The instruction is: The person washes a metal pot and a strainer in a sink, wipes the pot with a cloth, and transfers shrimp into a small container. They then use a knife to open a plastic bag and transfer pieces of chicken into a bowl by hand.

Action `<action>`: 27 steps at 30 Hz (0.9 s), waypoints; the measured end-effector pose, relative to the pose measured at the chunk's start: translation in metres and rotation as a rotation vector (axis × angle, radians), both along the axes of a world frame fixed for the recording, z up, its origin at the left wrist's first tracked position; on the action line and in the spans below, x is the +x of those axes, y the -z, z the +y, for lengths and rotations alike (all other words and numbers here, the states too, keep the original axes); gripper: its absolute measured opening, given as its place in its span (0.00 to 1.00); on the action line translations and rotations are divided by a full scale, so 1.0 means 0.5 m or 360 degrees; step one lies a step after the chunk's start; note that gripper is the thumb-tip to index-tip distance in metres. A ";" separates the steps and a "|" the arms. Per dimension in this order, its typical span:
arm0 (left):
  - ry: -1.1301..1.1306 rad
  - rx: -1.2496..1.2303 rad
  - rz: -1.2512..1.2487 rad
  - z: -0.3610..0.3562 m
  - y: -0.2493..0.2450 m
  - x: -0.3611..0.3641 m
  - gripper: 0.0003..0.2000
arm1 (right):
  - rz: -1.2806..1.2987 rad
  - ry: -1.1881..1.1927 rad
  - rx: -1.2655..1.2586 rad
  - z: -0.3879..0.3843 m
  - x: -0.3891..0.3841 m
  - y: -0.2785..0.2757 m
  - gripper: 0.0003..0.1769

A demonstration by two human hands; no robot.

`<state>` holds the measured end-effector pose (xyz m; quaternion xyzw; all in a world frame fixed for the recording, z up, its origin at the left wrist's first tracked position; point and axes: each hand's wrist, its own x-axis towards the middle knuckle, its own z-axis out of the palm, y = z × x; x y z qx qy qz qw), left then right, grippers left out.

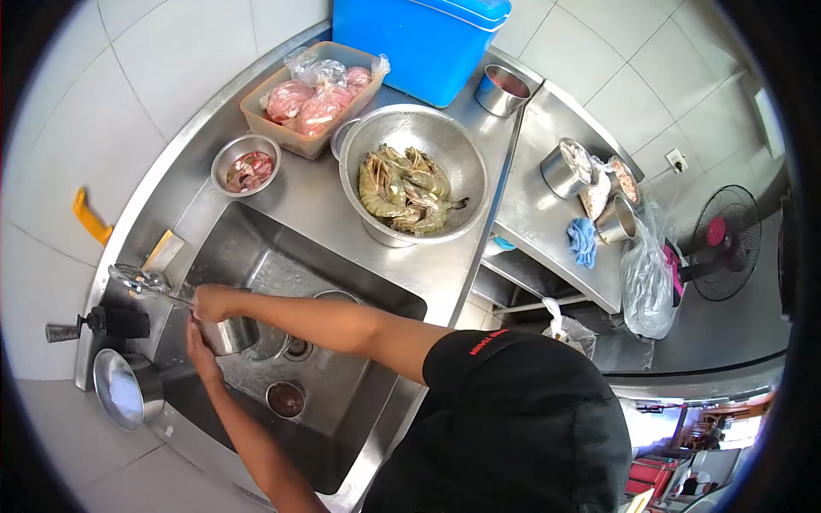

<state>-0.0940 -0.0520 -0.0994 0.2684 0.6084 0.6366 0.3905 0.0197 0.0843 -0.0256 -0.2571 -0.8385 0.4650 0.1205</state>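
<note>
A steel pot (233, 337) is held in the left part of the sink (342, 427), close to the faucet (141, 280). My right hand (214, 303) is closed at the pot's upper rim, beside the end of the spout; its fingertips are partly hidden. Against the pot's near side lies my left hand (203, 352), fingers pointing up along the wall. The pot's inside cannot be seen. Closer to me in the sink sits a small round bowl (286, 399) with something brown in it.
A perforated steel colander (466, 162) of large shrimp (406, 190) stands on the counter. Behind it are a bowl of meat pieces (248, 171), a tub of bagged meat (312, 103) and a blue cooler (419, 47). A steel bowl (150, 389) sits on the sink's left edge.
</note>
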 end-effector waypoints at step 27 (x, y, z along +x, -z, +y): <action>0.0239 -0.0324 0.1686 0.111 -0.198 0.055 0.08 | 0.0437 0.0159 -0.1219 -0.066 0.041 0.128 0.13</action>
